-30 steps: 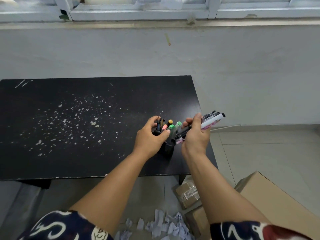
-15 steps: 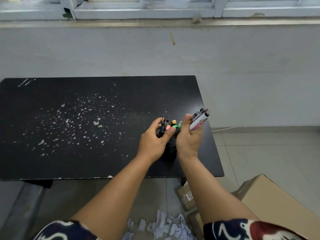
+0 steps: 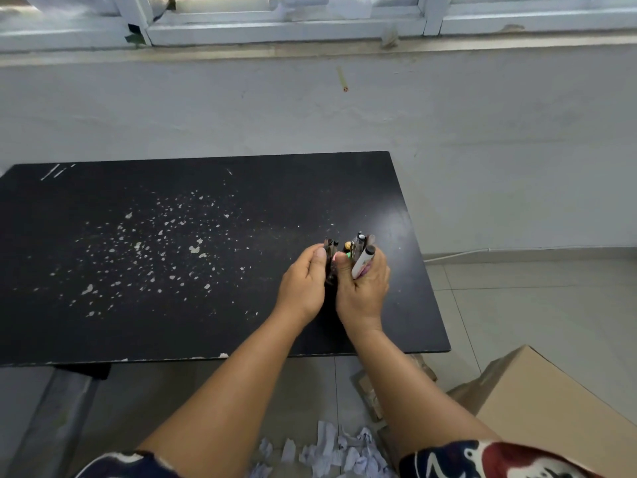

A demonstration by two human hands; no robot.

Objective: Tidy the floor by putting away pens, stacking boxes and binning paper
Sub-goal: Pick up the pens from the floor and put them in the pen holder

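A dark pen holder (image 3: 330, 273) with several pens and markers stands on the black table (image 3: 172, 236) near its right end, mostly hidden between my hands. My left hand (image 3: 305, 282) grips the holder's left side. My right hand (image 3: 363, 288) grips a bunch of pens (image 3: 362, 258), upright, tips up, right against the holder's top. Torn white paper scraps (image 3: 331, 450) lie on the floor below the table. Cardboard boxes show at the lower right: a large one (image 3: 537, 405) and small ones (image 3: 370, 391) partly behind my right arm.
A white wall and window frame (image 3: 286, 25) stand behind the table. A white cable (image 3: 458, 254) runs along the wall base at right. Tiled floor (image 3: 534, 305) extends to the right. A grey object (image 3: 51, 419) sits under the table's left front.
My right hand has swung the bunch of pens from lying sideways to upright and drawn it in against the holder. The left hand stays on the holder.
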